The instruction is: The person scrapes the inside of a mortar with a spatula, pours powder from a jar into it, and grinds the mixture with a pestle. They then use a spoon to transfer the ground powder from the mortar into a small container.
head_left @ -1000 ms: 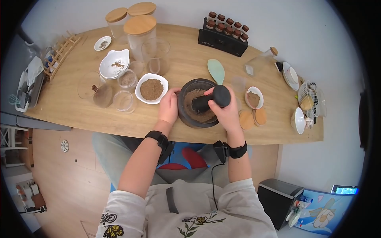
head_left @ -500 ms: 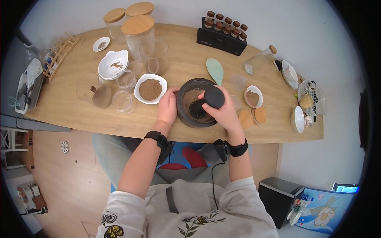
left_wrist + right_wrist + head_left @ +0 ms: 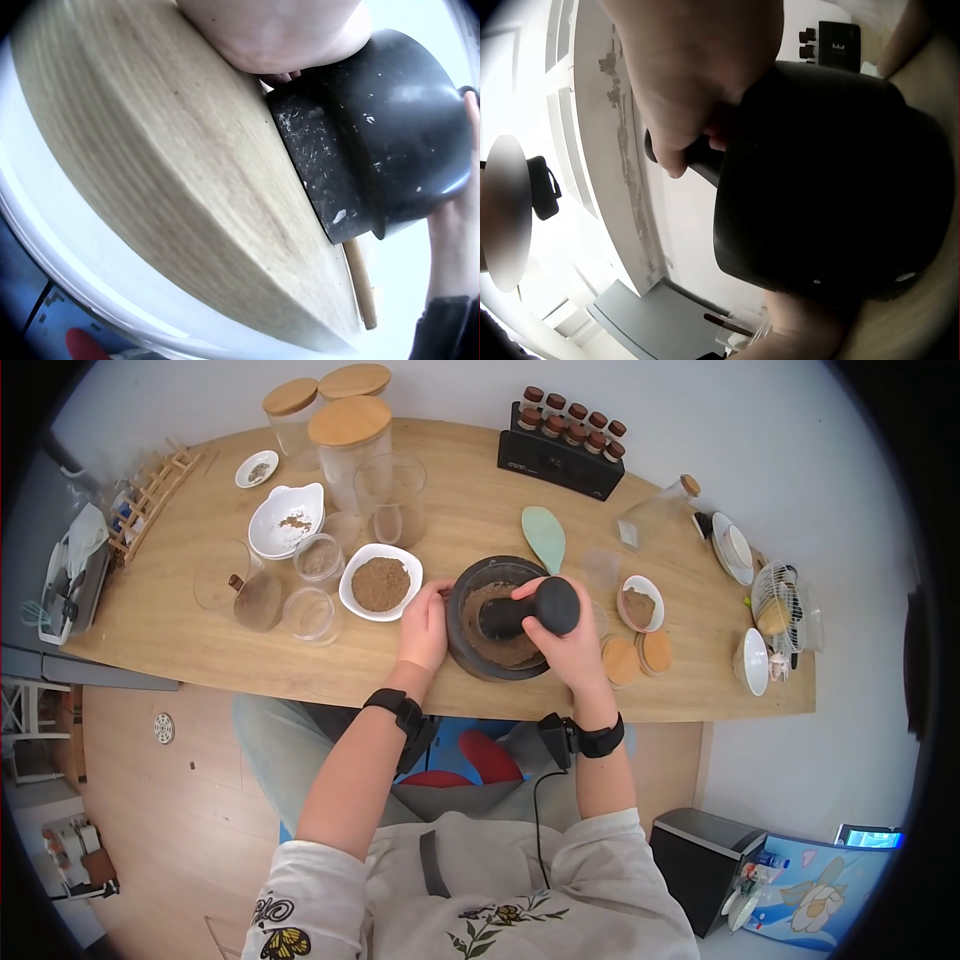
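Note:
A dark mortar (image 3: 463, 652) with brown powder inside stands near the table's front edge. My left hand (image 3: 425, 630) rests against its left outer wall, fingers around the side; the fingertips are mostly hidden. My right hand (image 3: 575, 650) grips the black pestle (image 3: 556, 606), whose lower end leans in the mortar toward the left. In the left wrist view the mortar (image 3: 405, 127) shows white specks on its wall, and part of the left hand (image 3: 277, 30) lies against it. The right wrist view has the right hand (image 3: 697, 82) curled at the pestle above the dark mortar (image 3: 825, 195).
A white bowl of brown powder (image 3: 381, 584) sits left of the mortar, with clear cups and lidded jars (image 3: 350, 424) beyond. Behind lie a green spoon (image 3: 544, 538) and a black spice rack (image 3: 560, 463). On the right are a small powder bowl (image 3: 641, 604) and round wooden lids (image 3: 620, 661).
The pestle's top swung toward me and left, then back to the right, with my right hand moving along with it. My left hand has stayed against the mortar.

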A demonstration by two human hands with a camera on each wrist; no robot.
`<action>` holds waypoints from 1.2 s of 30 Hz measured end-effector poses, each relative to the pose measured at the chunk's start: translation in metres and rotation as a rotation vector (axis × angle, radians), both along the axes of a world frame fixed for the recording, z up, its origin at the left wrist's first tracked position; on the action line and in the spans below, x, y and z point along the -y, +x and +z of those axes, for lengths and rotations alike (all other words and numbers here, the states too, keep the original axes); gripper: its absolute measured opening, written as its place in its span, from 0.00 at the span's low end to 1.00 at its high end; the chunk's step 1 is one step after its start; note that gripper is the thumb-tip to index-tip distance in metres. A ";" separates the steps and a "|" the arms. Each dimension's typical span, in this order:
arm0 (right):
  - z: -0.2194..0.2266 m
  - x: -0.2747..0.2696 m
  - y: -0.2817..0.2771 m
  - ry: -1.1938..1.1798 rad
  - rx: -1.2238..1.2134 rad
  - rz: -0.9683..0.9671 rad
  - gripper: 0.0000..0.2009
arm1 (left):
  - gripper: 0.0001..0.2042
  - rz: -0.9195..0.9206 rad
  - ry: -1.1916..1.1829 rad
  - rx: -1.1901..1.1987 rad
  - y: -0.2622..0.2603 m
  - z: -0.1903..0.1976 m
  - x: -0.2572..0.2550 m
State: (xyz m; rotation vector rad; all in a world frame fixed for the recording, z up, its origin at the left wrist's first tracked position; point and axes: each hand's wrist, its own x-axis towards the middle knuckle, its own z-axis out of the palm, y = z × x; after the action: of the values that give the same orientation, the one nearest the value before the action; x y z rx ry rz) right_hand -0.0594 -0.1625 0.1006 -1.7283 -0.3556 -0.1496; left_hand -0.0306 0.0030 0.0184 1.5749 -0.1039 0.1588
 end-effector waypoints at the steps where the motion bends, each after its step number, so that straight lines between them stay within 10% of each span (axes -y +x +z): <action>1: 0.003 -0.001 -0.001 0.018 -0.065 0.015 0.21 | 0.13 0.001 0.002 -0.001 0.001 0.000 0.000; 36: 0.004 -0.005 0.001 0.022 -0.055 -0.013 0.20 | 0.13 -0.004 0.007 -0.004 0.000 0.002 0.000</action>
State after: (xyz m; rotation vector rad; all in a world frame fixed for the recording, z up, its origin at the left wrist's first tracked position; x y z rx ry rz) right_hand -0.0587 -0.1575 0.1041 -1.7094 -0.3010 -0.1145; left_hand -0.0307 0.0033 0.0200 1.5818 -0.1050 0.1520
